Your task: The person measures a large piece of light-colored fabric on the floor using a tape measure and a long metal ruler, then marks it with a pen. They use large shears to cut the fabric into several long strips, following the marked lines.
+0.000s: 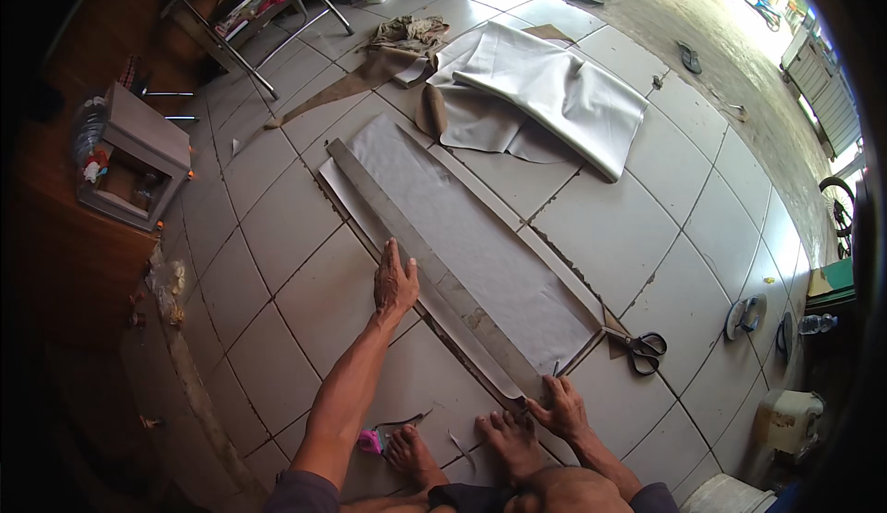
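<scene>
A long strip of pale grey sheet material (480,236) lies on the tiles, with a long flat metal straightedge (430,268) along its left side. My left hand (396,282) rests on the straightedge near its middle, fingers stretched out and flat. At the near end, my right hand (560,409) is closed at the strip's corner. A thin dark pen-like stick (555,367) pokes up from its fingers; the rest of it is hidden. Black-handled scissors (637,347) lie by the strip's near right corner, blades pointing towards it.
A folded silvery sheet (554,88) and brown scraps (356,83) lie farther off. Near my feet are a pink-handled tool (372,440) and a small pale sliver (461,448). A box-like stand (148,152) and metal-legged chair (268,23) stand left; sandals (745,316) lie right.
</scene>
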Motion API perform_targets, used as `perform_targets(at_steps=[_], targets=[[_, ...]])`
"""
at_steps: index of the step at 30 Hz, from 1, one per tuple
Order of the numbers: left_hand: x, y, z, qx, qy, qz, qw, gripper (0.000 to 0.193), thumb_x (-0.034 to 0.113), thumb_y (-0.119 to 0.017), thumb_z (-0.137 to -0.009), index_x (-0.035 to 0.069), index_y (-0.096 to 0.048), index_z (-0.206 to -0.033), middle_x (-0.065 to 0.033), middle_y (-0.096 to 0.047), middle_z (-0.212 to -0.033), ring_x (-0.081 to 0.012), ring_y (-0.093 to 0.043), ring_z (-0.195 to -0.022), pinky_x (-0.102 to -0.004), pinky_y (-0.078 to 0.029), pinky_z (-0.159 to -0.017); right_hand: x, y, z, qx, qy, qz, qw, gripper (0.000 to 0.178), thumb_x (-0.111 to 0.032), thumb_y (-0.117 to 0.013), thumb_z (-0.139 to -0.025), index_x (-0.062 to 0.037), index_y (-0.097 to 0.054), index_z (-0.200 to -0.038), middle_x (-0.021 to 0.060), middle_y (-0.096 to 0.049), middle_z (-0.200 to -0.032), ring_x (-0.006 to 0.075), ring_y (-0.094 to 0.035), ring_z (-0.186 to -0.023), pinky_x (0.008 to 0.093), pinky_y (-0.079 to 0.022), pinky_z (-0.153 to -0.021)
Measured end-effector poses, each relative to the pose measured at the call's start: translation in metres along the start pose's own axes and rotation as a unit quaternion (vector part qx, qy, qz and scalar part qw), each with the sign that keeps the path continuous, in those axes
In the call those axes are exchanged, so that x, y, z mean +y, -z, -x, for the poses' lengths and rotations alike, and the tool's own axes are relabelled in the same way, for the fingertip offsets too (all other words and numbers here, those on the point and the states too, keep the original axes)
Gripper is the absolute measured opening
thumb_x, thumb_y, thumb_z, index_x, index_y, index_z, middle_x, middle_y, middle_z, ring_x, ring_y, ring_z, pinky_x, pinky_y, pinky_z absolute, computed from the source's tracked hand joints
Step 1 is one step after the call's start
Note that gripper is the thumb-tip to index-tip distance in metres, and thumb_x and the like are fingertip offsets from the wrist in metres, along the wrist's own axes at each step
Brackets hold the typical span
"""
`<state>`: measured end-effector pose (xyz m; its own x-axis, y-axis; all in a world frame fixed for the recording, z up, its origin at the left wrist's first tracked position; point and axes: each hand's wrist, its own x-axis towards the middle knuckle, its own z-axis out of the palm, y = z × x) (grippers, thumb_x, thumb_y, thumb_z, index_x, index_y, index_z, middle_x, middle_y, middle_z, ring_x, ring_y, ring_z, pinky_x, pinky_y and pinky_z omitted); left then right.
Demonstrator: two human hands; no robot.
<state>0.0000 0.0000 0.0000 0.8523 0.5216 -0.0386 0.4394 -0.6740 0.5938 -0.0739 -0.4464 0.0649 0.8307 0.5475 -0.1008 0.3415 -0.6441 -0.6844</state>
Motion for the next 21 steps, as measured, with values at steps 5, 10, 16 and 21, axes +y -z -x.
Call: perform_targets(at_steps=[5,10,16,21], targets=[[0.014,0.006,0.001,-0.031,0.024,-0.132,0.990,0.077,0.048,-0.050,-0.103,0.005,-0.025,-0.163,-0.0222,-0.028,-0.167,-0.0367,-0.028,-0.155,-0.0511,-0.027,-0.123,0.000,-0.002,0.001,0.020,0.024,-0.003,0.999,0.062,-0.026,-0.086,-0.079,-0.0021,-0.060,-0.129,0.0176,-0.063,-0.104,0.0342,-0.069,-0.087,0.0422,-0.059,-0.073],[0.023,0.008,-0.001,-0.060,0.021,-0.164,0.984,0.080,0.049,-0.052,-0.102,0.006,-0.025,-0.163,-0.0215,-0.027,-0.168,-0.0370,-0.027,-0.154,-0.0515,-0.027,-0.123,0.004,-0.001,0.003,0.031,0.025,-0.009,0.999,0.063,-0.024,-0.086,-0.079,-0.0026,-0.059,-0.131,0.0183,-0.064,-0.109,0.0349,-0.070,-0.089,0.0411,-0.060,-0.074],[0.024,0.007,0.002,-0.058,0.015,-0.186,0.981,0.083,0.053,-0.055,-0.100,0.005,-0.027,-0.163,-0.0191,-0.025,-0.169,-0.0377,-0.027,-0.154,-0.0529,-0.027,-0.122,0.003,-0.001,0.005,0.027,0.026,0.002,0.999,0.063,-0.024,-0.086,-0.079,-0.0031,-0.059,-0.132,0.0178,-0.064,-0.110,0.0349,-0.070,-0.090,0.0412,-0.060,-0.074],[0.025,0.006,0.002,-0.064,0.022,-0.188,0.980,0.085,0.054,-0.057,-0.098,0.006,-0.028,-0.162,-0.0170,-0.025,-0.170,-0.0374,-0.026,-0.154,-0.0536,-0.028,-0.122,0.004,0.000,0.007,0.016,0.012,-0.002,1.000,0.062,-0.024,-0.086,-0.079,-0.0035,-0.059,-0.131,0.0178,-0.064,-0.110,0.0348,-0.070,-0.091,0.0414,-0.060,-0.075]])
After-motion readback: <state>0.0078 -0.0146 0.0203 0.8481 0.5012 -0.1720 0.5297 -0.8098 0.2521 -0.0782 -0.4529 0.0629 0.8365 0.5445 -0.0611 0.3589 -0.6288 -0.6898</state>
